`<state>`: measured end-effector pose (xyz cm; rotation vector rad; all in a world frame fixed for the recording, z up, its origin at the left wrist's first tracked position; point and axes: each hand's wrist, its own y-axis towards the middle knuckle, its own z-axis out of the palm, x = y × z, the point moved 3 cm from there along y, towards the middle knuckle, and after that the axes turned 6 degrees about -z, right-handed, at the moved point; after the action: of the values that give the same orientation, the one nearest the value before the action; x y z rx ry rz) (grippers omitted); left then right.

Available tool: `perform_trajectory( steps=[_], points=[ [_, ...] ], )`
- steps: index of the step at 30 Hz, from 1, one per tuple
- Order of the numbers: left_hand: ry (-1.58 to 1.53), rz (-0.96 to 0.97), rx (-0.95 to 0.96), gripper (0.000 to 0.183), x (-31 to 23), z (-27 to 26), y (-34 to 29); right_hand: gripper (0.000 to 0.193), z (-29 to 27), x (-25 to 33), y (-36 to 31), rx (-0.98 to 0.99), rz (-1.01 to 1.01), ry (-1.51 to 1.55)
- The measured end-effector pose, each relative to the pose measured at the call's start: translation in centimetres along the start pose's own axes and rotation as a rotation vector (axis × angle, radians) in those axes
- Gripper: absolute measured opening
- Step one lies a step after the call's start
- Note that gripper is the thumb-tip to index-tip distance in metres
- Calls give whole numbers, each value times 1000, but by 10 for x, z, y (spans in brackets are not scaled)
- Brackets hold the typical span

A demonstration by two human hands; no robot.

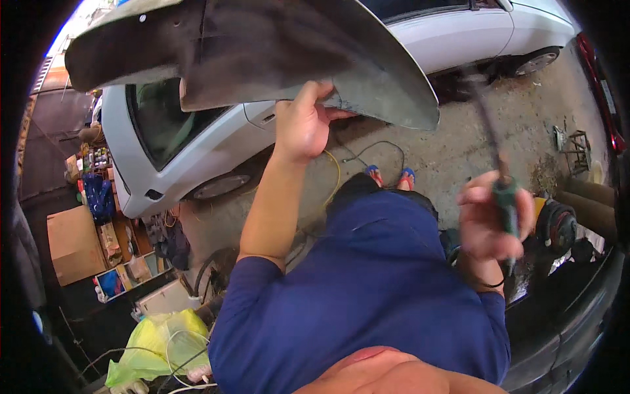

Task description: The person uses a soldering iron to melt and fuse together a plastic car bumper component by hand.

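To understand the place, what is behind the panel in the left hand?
A pale car shows past the lower edge of the dark panel, with grey floor below; what the panel covers cannot be seen.

1. Panel (282, 59) in left hand (305, 125), ahead of the person; grip at its near edge.
2. Car body (213, 143) behind panel, showing left of it and past its right end.
3. Hand tool (504, 197) in right hand (482, 217), right of panel, well apart from it.
4. Feet (407, 177) on floor (472, 151), between the hands in view.
5. Cable (338, 176) on floor, left of feet.
6. Cardboard (75, 246) far left, beside tray (134, 289).
7. Plastic bag (157, 341) lower left, nearer than tray.
8. Rack (579, 150) far right, beyond right hand.
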<state>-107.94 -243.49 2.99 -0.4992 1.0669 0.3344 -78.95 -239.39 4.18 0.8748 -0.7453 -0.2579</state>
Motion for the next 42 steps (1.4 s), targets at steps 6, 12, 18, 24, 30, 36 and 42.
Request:
perform_trajectory(
  steps=[6,12,18,24,30,36,42],
  points=[
    [-25,45,10,26,-13,-4,0,40,37,-35,-4,28,396,-240],
    [-26,31,7,23,-5,-24,-5,33,49,-42,-1,35,300,-454],
    [-57,43,29,19,-4,-34,-12,32,60,-45,2,-33,428,-371],
    [-118,73,16,14,-10,-37,-23,30,54,-43,5,46,354,-538],
    [-10,176,39,12,-8,-43,-26,32,55,-42,-1,-150,493,-450],
    [44,191,23,10,-13,-37,-30,36,56,-39,-3,-203,562,-443],
    [259,299,15,8,-13,-41,-34,37,64,-35,-6,-163,547,-495]
  ],
)
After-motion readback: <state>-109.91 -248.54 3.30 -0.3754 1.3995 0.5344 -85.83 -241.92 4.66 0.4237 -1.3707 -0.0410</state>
